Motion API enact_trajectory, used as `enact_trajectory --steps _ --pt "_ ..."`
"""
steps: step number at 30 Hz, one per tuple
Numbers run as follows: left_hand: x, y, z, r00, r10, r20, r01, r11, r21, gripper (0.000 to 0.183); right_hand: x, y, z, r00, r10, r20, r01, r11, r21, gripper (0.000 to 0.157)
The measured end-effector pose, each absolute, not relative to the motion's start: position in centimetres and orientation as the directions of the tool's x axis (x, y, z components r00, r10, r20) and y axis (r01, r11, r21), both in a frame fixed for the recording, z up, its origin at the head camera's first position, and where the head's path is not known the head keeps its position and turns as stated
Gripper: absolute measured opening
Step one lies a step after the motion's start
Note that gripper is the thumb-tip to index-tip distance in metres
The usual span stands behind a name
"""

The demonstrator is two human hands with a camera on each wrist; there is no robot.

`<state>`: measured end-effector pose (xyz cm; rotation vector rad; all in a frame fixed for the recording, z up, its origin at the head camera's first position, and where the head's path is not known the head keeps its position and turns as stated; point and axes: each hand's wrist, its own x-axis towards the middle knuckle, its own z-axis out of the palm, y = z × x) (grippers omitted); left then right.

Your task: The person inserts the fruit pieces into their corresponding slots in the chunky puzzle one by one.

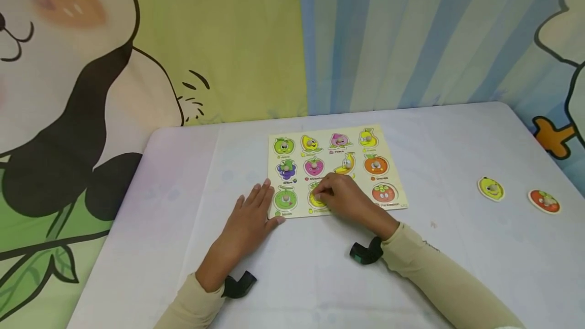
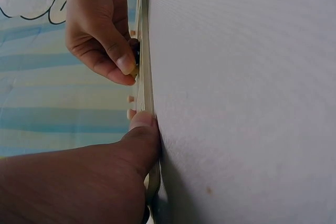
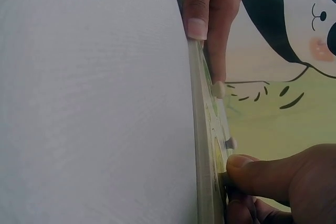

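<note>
A flat wooden fruit puzzle board with knobbed pieces lies on the table. My right hand pinches the knob of the yellow pineapple piece between thumb and fingers, over the board's bottom row; the fingers hide part of the piece. In the right wrist view, that thumb is close against the board. My left hand rests at the board's lower left corner, fingers straight and thumb along the near edge. Beside it is the green melon piece. The left wrist view shows the left thumb on the board's edge.
Two loose pieces lie to the right on the white tablecloth: a yellow smiling fruit and a red round fruit. A printed curtain hangs behind the table. Each wrist wears a black camera.
</note>
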<state>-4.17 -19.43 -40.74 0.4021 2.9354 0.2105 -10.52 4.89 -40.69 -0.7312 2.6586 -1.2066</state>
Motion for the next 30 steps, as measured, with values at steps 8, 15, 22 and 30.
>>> enact_trajectory --steps 8,15,22,30 --pt "-4.1 -19.4 -40.8 -0.947 0.283 -0.151 0.257 0.952 0.168 0.081 -10.3 4.9 -40.8 -0.871 -0.480 0.099 -0.391 0.560 -0.731 0.008" --pt "-4.2 -19.4 -40.7 -0.947 0.282 -0.152 0.257 0.952 0.169 0.081 -10.3 5.2 -41.1 -0.878 -0.467 0.106 -0.373 0.528 -0.763 0.007" --pt "-4.1 -19.5 -40.7 -0.949 0.282 -0.144 0.258 0.952 0.163 0.082 -10.0 5.6 -41.1 -0.908 -0.413 0.069 -0.287 0.494 -0.821 0.010" --pt "-4.2 -19.4 -40.6 -0.948 0.278 -0.157 0.251 0.953 0.172 0.081 -9.9 6.3 -41.3 -0.918 -0.382 0.105 -0.285 0.451 -0.846 0.015"
